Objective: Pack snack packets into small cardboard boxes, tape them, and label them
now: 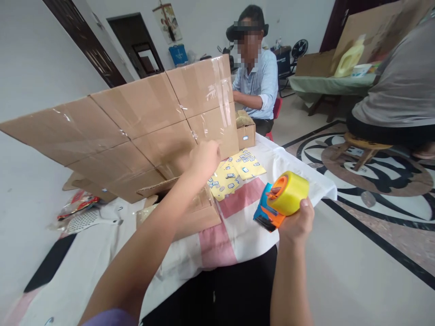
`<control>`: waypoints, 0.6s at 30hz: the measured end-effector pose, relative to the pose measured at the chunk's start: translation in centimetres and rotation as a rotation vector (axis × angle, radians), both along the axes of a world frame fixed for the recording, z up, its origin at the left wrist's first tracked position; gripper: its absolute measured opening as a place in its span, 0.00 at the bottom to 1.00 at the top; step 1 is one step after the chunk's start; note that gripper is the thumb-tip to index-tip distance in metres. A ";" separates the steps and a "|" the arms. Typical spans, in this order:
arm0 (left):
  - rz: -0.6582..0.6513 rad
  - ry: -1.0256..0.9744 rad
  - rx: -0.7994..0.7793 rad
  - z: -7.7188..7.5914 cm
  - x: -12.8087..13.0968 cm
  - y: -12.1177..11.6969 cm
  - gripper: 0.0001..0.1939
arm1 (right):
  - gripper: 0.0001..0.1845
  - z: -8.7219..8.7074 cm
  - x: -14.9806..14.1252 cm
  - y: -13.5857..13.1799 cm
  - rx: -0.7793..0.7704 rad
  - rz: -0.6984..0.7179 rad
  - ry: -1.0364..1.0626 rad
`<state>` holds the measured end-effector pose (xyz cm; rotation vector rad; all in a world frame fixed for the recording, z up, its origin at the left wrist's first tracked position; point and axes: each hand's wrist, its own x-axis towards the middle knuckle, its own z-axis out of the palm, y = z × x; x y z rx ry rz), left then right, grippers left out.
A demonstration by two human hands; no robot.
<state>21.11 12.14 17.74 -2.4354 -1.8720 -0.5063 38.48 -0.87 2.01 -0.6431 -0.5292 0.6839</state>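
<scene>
One tape dispenser (281,201), gripped in right hand (298,222) | long axis slanting, cutter end lower left of hand | left hand (206,157) curled, cardboard panel (149,127) beyond, contact unclear

The tape roll (296,194) is yellow, its dispenser (267,209) blue and orange. Blue-outlined shapes dot the yellow sheets (249,169).

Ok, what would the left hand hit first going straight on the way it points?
Probably the big cardboard panel, near its right end. The left hand overlaps it in view; I can't tell the gap.
</scene>
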 end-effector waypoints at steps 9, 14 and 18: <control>-0.375 -0.334 -0.313 -8.4 2.4 -12.7 0.20 | 0.20 0.4 -1.3 0.1 0.008 0.032 -0.004; -0.277 -0.667 -0.335 -14.5 2.5 -15.2 0.21 | 0.19 -0.4 -2.1 -0.2 -0.012 0.126 -0.096; -0.259 -0.845 -0.354 -15.4 1.6 -15.3 0.05 | 0.24 -0.9 -2.1 -0.4 -0.058 0.297 -0.261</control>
